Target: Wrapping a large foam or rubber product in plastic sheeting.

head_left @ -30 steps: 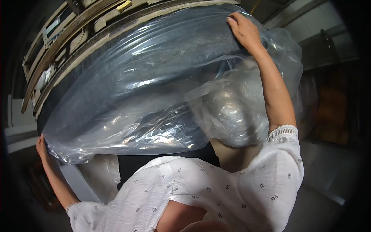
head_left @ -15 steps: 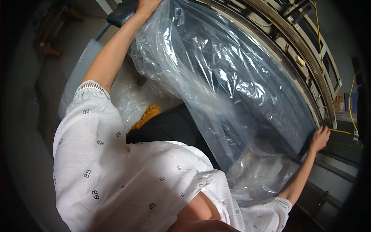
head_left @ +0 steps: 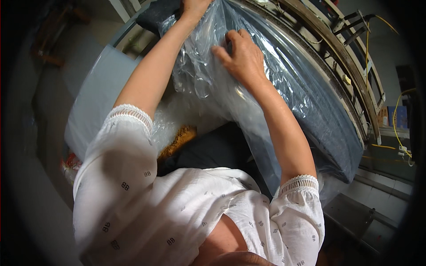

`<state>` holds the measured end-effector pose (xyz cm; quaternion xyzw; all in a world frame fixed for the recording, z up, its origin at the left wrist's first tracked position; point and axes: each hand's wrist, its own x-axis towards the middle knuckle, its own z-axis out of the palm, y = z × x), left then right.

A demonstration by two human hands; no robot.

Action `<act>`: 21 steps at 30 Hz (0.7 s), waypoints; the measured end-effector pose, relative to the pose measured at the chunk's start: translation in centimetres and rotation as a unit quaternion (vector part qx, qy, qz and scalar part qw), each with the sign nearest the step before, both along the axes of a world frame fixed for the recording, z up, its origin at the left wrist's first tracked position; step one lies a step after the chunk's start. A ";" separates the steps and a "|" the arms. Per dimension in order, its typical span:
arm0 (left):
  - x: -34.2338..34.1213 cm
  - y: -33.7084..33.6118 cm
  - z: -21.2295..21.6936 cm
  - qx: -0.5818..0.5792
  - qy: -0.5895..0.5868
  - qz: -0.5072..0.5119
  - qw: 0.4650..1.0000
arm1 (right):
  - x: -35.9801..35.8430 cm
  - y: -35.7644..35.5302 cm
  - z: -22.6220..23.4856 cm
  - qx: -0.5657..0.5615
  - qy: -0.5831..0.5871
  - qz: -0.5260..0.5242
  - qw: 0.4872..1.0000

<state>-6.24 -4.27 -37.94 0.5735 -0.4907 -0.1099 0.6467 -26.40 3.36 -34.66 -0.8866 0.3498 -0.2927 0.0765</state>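
Note:
A large clear plastic sheet hangs in loose, shiny folds over a dark grey-blue fabric piece, which lies along the edge of a long frame. At the top edge of the view my left hand is closed where the sheet's folds gather; its fingertips are partly cut off. My right hand is over the sheet, a little right of and nearer than the left. Its thumb stands apart from the bent fingers, and nothing is gripped between them.
A long machine frame with rails runs from the top to the right, with a yellow cable beside it. Pale sheeting hangs at the left. Near my dark-clothed lap is a fuzzy orange-brown thing. Boxes stand far right.
My right hand has left the far right end of the fabric and come up to the sheet near my left hand. My left hand has shifted right, and the sheet is more bunched.

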 end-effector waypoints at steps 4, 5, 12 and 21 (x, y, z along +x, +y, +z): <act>-0.4 0.9 1.4 0.014 0.015 0.023 1.000 | -2.5 -4.2 1.0 0.312 -0.333 0.027 0.889; -0.3 1.0 1.1 0.014 0.032 0.002 0.999 | -3.6 -4.3 2.5 0.429 -0.388 0.015 0.815; -0.9 1.7 1.9 0.069 0.166 -0.057 0.982 | -13.8 2.3 4.4 0.660 -0.251 0.212 0.676; 2.7 -1.2 -0.9 0.036 -0.073 -0.011 0.997 | -40.8 17.5 11.8 0.137 -0.603 0.298 0.728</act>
